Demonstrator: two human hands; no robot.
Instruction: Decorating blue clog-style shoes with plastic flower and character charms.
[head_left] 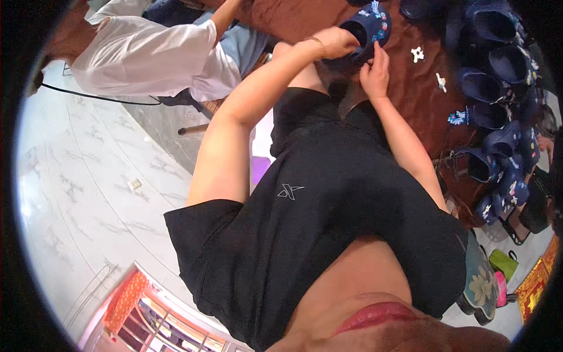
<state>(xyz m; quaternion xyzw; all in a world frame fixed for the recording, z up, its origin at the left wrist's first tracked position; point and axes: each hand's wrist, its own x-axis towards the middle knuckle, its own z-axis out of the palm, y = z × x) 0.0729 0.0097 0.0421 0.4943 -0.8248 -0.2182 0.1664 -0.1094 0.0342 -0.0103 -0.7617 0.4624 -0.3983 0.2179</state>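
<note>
A navy blue clog (370, 26) with colourful charms on its upper is held up between my two hands, over the far side of my lap. My left hand (340, 43) grips it at the opening, with its fingertips tucked inside. From the right, my right hand (376, 71) holds its lower edge, fingers against the side by the charms and thumb apart below them. Whether a charm is under those fingers is too small to tell. To the right of my hands, a white charm (417, 54) and a white-and-yellow charm (441, 82) lie on a brown cloth (404, 100).
Several navy clogs (481, 85) with charms line the right side. Next to them is a blue charm piece (458, 117). A person in a white shirt (146, 56) sits at the left, and another person's hand (545, 144) shows at the right rim. A green pouch (502, 264) lies lower right.
</note>
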